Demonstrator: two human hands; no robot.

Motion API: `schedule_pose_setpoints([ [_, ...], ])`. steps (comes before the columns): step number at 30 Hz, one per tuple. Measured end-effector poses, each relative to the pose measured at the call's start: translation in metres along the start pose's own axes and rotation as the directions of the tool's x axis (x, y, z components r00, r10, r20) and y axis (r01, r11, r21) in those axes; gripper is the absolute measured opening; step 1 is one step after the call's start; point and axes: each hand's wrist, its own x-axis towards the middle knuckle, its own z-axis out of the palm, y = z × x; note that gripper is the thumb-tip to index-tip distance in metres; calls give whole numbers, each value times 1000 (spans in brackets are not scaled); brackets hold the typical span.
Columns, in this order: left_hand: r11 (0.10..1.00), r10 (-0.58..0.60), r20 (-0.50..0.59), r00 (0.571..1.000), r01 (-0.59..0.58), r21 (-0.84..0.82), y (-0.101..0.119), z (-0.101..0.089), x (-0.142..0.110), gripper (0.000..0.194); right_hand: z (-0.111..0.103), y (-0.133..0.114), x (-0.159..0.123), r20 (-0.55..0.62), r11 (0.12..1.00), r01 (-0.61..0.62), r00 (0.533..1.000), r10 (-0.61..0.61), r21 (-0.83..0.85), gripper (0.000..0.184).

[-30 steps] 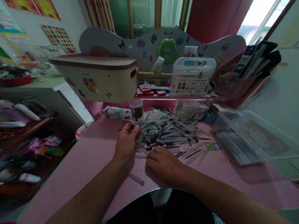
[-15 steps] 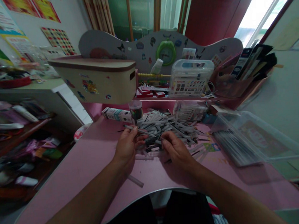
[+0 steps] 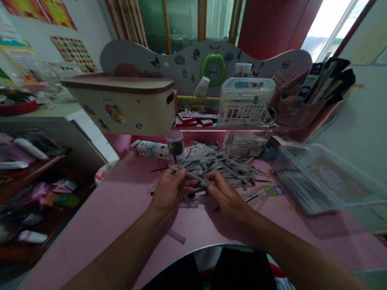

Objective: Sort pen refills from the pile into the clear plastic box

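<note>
Between my two hands a slim, pale translucent pen (image 3: 194, 176) lies slantwise above the pink table (image 3: 119, 214). My left hand (image 3: 166, 190) is closed round its left part, thumb on top. At the other end, the fingertips of my right hand (image 3: 226, 193) pinch the pen's tip; whether they also hold a cap is too small to tell. Just behind the hands spreads a heap of clear and grey pen parts (image 3: 213, 157), with dark pieces among them. A loose translucent tube (image 3: 176, 236) rests near the table's front edge, below my left wrist.
An open clear plastic box (image 3: 354, 180) stands at the right, with a row of pens (image 3: 304, 193) at its left side. Behind the heap are a clear cup (image 3: 175, 143), a long carton (image 3: 150, 149) and a clear case (image 3: 245, 143). A cream bin (image 3: 126, 107) overhangs the back left.
My right hand has come to the pen's right end, so both hands now hold it. The left hand has shifted slightly right, and the pen sits a little lower.
</note>
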Motion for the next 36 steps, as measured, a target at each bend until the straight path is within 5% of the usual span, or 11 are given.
schedule_pose_setpoints([
  [20,989,-147,159,976,145,21,-2,-5,-3,27,-5,-5,-2,79,1000,-10,997,11,-12,17],
  [29,991,-129,133,983,132,-12,-6,2,-7,27,-6,1,0,89,995,-20,996,11,99,16],
  [36,987,-12,147,989,-12,161,-7,0,-4,24,-12,-1,11,106,979,91,992,-72,-181,10],
])
